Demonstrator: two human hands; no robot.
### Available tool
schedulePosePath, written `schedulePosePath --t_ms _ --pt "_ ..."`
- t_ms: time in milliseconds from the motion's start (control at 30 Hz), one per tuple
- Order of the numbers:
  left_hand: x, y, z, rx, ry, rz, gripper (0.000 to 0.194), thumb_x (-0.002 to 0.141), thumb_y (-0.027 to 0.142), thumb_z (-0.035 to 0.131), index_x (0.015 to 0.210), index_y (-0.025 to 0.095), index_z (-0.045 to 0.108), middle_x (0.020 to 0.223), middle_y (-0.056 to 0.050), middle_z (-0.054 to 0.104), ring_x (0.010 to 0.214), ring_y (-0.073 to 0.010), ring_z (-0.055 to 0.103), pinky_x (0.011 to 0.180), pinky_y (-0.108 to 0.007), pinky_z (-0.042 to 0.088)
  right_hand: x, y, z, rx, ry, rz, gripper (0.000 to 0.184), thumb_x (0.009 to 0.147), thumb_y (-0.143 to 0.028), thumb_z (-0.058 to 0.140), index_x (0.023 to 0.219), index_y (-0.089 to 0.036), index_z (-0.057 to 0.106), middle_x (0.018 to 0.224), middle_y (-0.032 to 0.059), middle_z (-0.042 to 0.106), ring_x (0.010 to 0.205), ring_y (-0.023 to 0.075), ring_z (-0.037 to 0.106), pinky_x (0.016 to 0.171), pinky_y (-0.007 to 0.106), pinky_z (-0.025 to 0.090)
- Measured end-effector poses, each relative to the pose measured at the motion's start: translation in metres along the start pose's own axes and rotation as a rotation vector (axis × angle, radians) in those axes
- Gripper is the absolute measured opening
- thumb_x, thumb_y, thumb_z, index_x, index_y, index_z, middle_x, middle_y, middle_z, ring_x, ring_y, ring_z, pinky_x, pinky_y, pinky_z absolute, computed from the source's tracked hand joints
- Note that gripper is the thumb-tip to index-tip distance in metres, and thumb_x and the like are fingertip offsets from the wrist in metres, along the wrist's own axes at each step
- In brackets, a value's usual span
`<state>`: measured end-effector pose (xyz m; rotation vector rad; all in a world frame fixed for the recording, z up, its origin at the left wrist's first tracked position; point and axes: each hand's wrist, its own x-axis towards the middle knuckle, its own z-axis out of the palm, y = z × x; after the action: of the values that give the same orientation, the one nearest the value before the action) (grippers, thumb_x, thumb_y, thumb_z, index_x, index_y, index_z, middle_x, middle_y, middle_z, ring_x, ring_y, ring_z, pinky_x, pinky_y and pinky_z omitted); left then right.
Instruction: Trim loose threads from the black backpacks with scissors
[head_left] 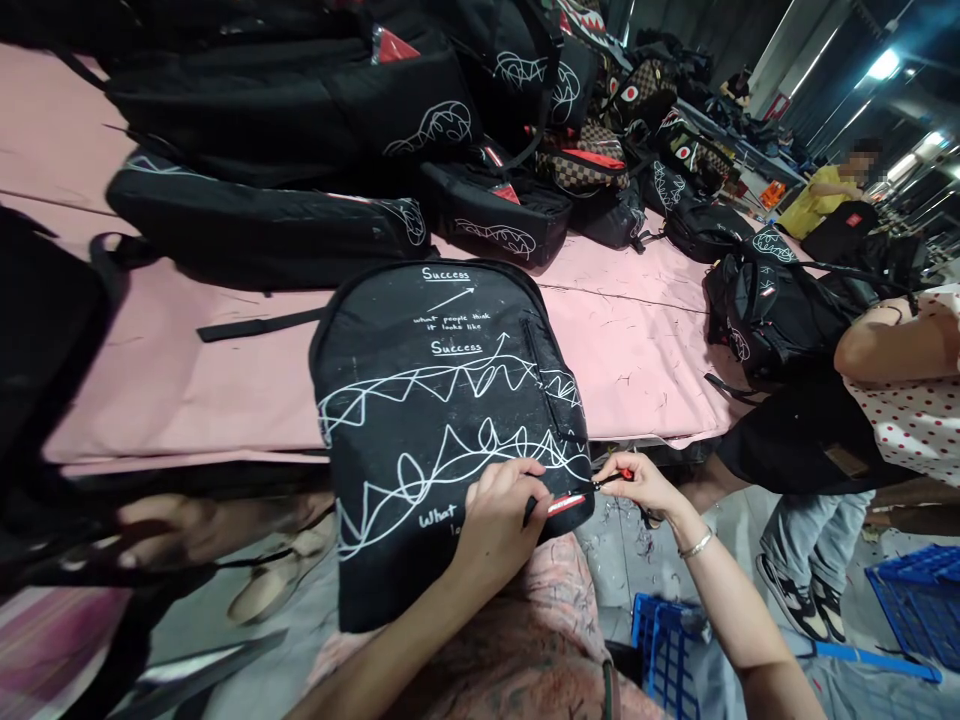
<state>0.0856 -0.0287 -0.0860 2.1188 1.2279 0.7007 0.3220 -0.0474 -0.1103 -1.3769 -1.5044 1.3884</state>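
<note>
A black backpack (390,420) with white scribbled lines and "Success" lettering leans from my lap onto the edge of the pink table. My left hand (495,515) is closed on its lower right part, fingers curled into the fabric beside a red label (566,506). Just off the bag's right edge, my right hand (641,488) pinches a slim black tool with a red end (624,474). Its dark tip points at the bag beside the label; the exact kind of tool is too small to tell.
The pink table (262,390) bears loose thread bits and a row of black bags (277,230). Checkered bags (585,155) lie farther back. A person in a dotted top (911,345) works at the right with a black bag. Blue crates (667,640) stand on the floor.
</note>
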Motion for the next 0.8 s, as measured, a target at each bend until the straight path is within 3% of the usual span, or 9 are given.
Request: schedulePosePath --t_ms 333,800 --pt "0.001 -0.001 0.001 -0.024 -0.013 0.015 0.019 0.081 0.022 0.042 0.068 0.020 0.056 0.101 -0.005 0.058 0.098 -0.0232 0.047 0.080 -0.041 0.034 -0.006 -0.002 -0.001 0.029 0.048 -0.006 0.026 0.067 -0.037 0.072 0.079 -0.015 0.064 0.079 0.0035 0.066 0.069 0.0133 0.058 0.065 0.025 0.045" --pt "0.001 -0.001 0.001 -0.013 0.005 0.034 0.017 0.080 0.022 0.045 0.067 0.020 0.056 0.099 -0.005 0.059 0.097 -0.0233 0.048 0.078 -0.039 0.035 0.004 -0.023 0.015 -0.007 -0.036 -0.005 0.027 0.067 -0.039 0.071 0.080 -0.016 0.064 0.082 0.0038 0.066 0.075 0.0149 0.060 0.070 0.027 0.046"
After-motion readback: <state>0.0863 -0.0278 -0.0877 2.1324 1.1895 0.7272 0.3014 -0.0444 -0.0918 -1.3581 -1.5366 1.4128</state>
